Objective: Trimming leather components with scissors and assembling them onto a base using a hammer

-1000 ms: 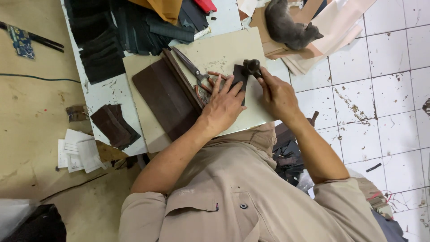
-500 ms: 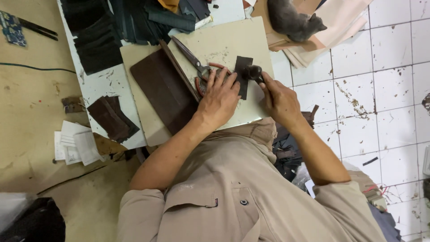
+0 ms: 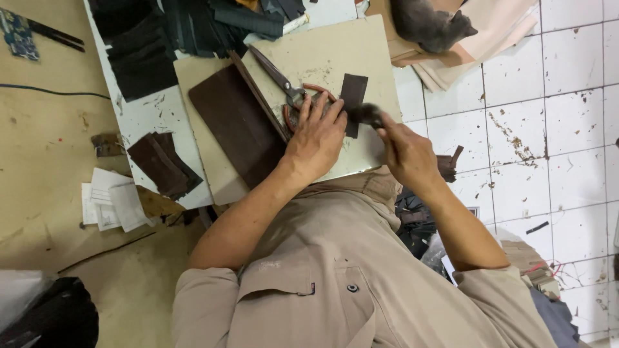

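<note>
Hands low on the board (image 3: 361, 45): your right hand (image 3: 407, 153) is clenched on a dark tool (image 3: 367, 115), now blurred and drawn back from the strip (image 3: 354, 90), so probably mid-stroke. Your left hand (image 3: 316, 136) stays flat, unclenched, fingers at the strip's left edge, over the scissors (image 3: 284, 80). Beyond both, bare board. Its right edge is close to the tool, and a cat (image 3: 429, 26) lies farther off.
</note>
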